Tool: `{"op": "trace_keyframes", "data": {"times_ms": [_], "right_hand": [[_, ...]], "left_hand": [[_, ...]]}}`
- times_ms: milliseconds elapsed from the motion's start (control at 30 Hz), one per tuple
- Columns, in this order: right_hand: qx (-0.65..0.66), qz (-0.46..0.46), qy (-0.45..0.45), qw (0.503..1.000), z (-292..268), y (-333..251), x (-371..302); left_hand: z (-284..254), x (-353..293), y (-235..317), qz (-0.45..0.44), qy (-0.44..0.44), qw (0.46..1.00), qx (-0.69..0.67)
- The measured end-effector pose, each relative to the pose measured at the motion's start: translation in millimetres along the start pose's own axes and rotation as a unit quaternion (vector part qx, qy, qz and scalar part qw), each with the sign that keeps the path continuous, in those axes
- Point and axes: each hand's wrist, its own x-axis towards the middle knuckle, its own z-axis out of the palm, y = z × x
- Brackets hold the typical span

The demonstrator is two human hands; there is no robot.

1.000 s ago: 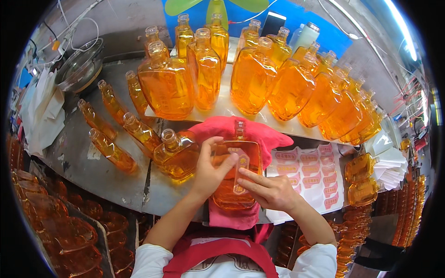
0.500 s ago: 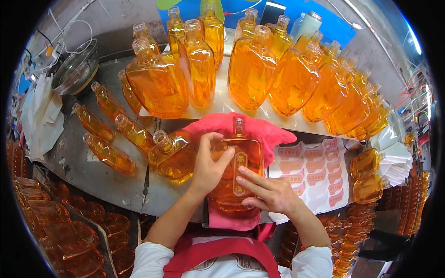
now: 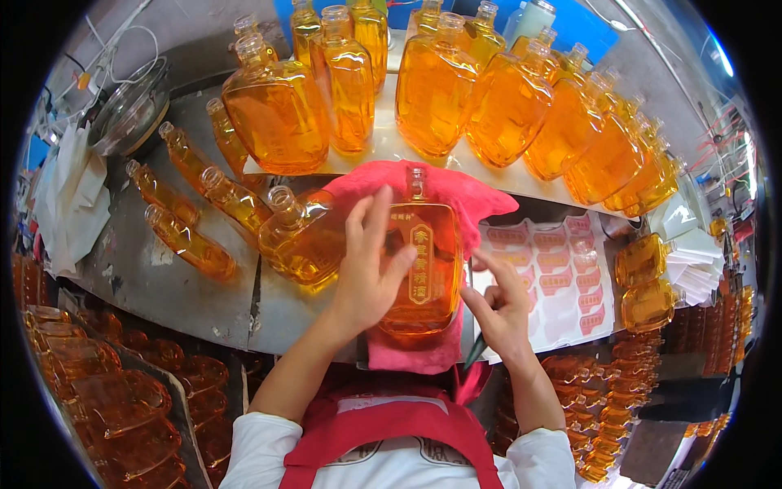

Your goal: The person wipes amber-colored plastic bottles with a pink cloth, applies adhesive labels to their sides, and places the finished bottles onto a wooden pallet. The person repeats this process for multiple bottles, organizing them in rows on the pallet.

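A flat amber glass bottle (image 3: 444,281) lies on its back on a pink cloth (image 3: 358,181), neck pointing away from me. A gold-edged label (image 3: 420,265) with characters is on its face. My left hand (image 3: 366,273) is open over the bottle's left side, fingers stretched and slightly blurred; I cannot tell whether it touches the glass. Beside the bottle's right edge is my right hand (image 3: 503,306), thumb and forefinger apart, the other fingers curled. A slim dark green tool (image 3: 476,350) sticks out below its palm, seemingly held there; its kind is unclear.
A sheet of red and pink labels (image 3: 562,281) lies right of the cloth. Filled bottles (image 3: 440,98) stand along a raised white shelf (image 3: 381,134). More bottles (image 3: 297,232) crowd the left. Stacked bottles (image 3: 122,407) fill the lower left. White papers (image 3: 692,265) lie far right.
Both hands have come away from the bottle's face: the left has lifted, the right has moved right off the label. The green tool now shows under the right hand. The view has shifted slightly.
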Motion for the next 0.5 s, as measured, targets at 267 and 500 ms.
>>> {"op": "trace_keyframes", "data": {"times_ms": [267,500], "right_hand": [[0.166,0.085,-0.031,0.982,29.0,14.7,7.2],[0.224,0.086,-0.031,0.97,33.3,26.0,8.2]], "left_hand": [[-15.2,-10.5,5.4,-0.009,-0.132,0.991,-0.005],[-14.4,-9.5,8.4,-0.034,-0.137,0.99,-0.023]]}}
